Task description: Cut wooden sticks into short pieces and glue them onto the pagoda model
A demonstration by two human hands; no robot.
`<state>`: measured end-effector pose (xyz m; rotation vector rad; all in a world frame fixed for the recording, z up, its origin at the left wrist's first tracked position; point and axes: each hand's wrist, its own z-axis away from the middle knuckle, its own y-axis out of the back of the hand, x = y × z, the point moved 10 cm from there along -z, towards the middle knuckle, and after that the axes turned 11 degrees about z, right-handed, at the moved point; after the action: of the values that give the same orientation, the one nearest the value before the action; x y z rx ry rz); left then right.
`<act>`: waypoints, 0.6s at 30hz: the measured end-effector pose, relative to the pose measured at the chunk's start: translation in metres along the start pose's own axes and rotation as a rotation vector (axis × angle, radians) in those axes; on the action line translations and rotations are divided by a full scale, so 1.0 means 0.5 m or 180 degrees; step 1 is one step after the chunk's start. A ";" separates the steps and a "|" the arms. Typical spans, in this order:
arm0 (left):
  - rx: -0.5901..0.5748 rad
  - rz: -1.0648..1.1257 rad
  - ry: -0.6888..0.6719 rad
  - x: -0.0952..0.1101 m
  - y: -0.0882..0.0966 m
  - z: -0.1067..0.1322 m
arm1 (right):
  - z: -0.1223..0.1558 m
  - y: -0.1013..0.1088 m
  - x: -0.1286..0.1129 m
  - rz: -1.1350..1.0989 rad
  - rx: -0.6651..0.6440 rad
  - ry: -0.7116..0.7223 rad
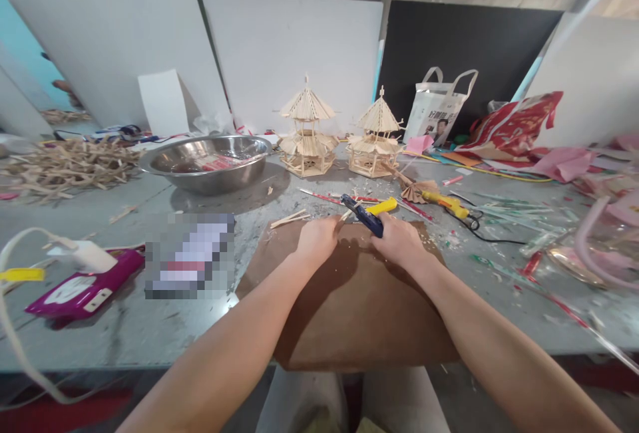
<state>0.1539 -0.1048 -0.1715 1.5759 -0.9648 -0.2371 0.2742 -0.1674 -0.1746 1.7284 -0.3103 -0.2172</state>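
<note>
My left hand (319, 240) is closed, pinching a thin wooden stick (344, 215) over the top of a brown board (349, 306). My right hand (398, 237) is wrapped round a dark blue hand tool (363, 215) that looks like a cutter. Its head points left and up, close to the stick's end; whether they touch I cannot tell. Just behind the tool shows a yellow handle-like piece (382, 206), partly covered. Several loose wooden sticks (288, 219) lie by the board's upper left edge, and small chips are scattered on the board between my hands.
Two stick-built pagodas (307, 144) (374, 147) stand at the back. Left are a steel basin (210, 177), a heap of wood pieces (74, 167), a blurred-out phone-like object (192, 257) and a purple power strip (94, 287). A yellow corded tool (446, 203) and plastic strips (519, 210) lie right.
</note>
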 end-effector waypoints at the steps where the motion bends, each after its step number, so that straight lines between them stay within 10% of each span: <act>1: 0.0058 0.0103 -0.0016 0.000 0.003 0.000 | 0.000 0.002 0.000 -0.0022 0.0029 0.0009; 18: 0.0834 0.1956 -0.0227 -0.013 0.037 -0.003 | -0.003 0.007 0.007 -0.0554 0.0318 0.0038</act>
<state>0.1427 -0.0982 -0.1565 1.4287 -1.5312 0.2745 0.2777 -0.1676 -0.1709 1.8564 -0.1640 -0.3225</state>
